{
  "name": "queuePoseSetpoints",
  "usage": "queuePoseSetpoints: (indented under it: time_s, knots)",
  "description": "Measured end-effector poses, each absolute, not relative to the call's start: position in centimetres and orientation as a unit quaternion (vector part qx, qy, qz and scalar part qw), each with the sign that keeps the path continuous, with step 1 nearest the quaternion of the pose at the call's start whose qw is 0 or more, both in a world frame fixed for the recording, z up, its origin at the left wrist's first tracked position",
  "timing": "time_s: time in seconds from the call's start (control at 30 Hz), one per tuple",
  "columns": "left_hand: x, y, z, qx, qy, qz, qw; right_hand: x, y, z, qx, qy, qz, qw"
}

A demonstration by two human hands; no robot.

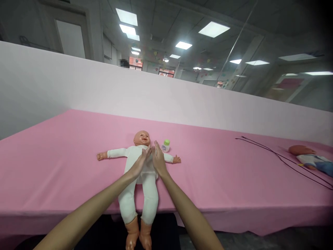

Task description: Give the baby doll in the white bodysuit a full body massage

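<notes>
Head view: I have the left hand [142,161] and right hand [158,159] flat, each one's fingers together, at the chest of a bald plastic doll in white cloth [148,169], face-up on the pink-draped table [221,166]. Laying-out seems done; the small green-capped translucent bottle [165,146] stands unheld.

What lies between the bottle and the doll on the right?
In the head view, pink cloth and dark cord separate the bottle from that doll.

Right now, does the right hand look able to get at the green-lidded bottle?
Probably yes: the green-lidded bottle stands close beside the right hand, with nothing visible blocking the way between them.
</notes>
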State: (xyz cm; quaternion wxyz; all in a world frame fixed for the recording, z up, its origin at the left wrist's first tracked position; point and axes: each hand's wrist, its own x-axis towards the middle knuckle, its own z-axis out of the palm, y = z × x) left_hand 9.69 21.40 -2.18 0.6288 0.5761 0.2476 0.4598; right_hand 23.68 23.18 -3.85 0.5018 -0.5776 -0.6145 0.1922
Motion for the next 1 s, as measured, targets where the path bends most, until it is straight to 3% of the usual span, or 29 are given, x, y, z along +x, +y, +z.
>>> queuePoseSetpoints:
  time_s: [0.1,0.17,0.27,0.4,0.5,0.6,0.73,1.0]
  knots:
    - [6.9,23.9,-4.3,0.661,0.360,0.483,0.447,25.6,23.2,-5.8,-0.602,-0.671,0.151,0.405]
    - [5.0,25.6,-6.2,0.701,0.423,0.435,0.376,26.6,22.9,-7.0,-0.615,-0.694,0.110,0.357]
    - [2.4,27.2,-9.0,0.769,0.486,0.345,0.230,28.1,22.3,-8.0,-0.645,-0.701,0.032,0.302]
    - [-0.4,27.2,-10.6,0.786,0.521,0.327,0.069,30.6,21.8,-8.0,-0.682,-0.682,-0.042,0.262]
    - [-0.7,26.6,-9.9,0.782,0.523,0.335,0.059,31.0,21.9,-7.5,-0.683,-0.672,-0.024,0.284]
    - [0.9,26.2,-8.6,0.806,0.466,0.343,0.124,29.2,22.2,-7.0,-0.636,-0.704,0.048,0.313]
    - [2.6,26.6,-8.3,0.824,0.436,0.309,0.190,26.6,22.4,-6.5,-0.598,-0.743,0.107,0.282]
    - [-5.4,28.4,-9.1,0.795,0.570,0.207,-0.008,32.6,20.9,-5.5,-0.698,-0.692,-0.037,0.181]
